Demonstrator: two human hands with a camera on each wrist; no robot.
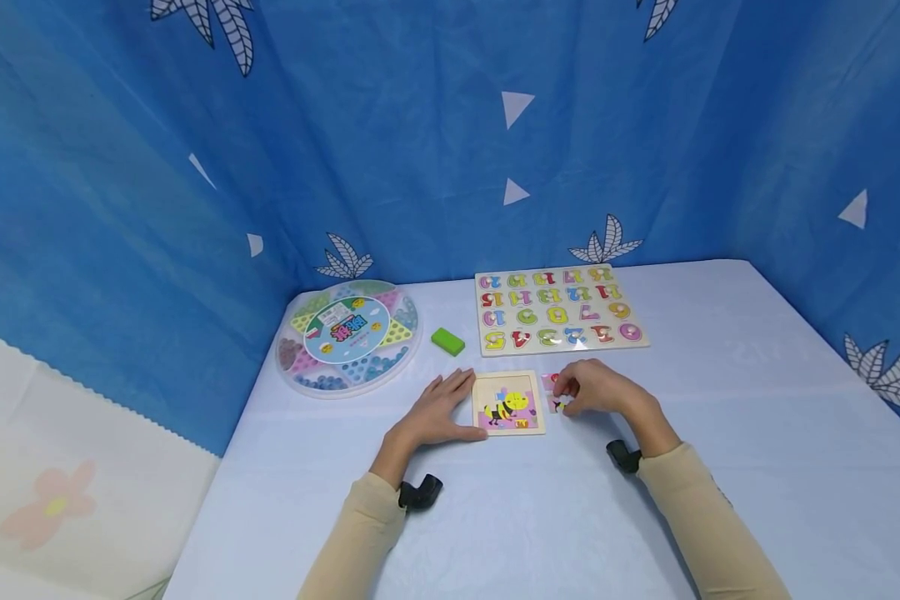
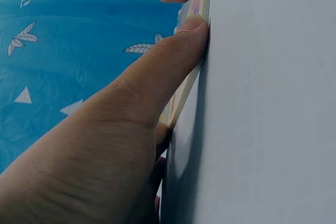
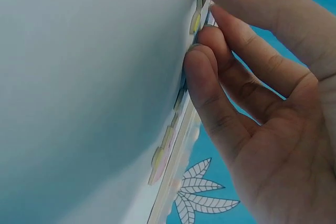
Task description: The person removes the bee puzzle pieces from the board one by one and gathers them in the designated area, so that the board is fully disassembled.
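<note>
A square wooden-framed bee puzzle (image 1: 540, 431) lies on the table. My left hand (image 1: 437, 414) spreads along its left side, fingers at the upper left corner and thumb on the lower left one; in the left wrist view the left hand (image 2: 131, 93) presses its thumb on the frame's edge (image 2: 181, 98). Just right of the frame, my right hand (image 1: 598, 388) has curled fingers round a small puzzle piece (image 1: 560, 403). In the right wrist view the right hand (image 3: 268, 98) has its thumb and fingertips about a thin piece (image 3: 196, 22), partly hidden; other pieces (image 3: 163, 156) lie beside it.
A number board (image 1: 562, 348) lies at the back, beyond the right hand. A green block (image 1: 447, 341) lies behind the bee puzzle. To the back left is a round game board (image 1: 347, 330) with beads. A blue curtain (image 1: 435, 150) hangs behind the table.
</note>
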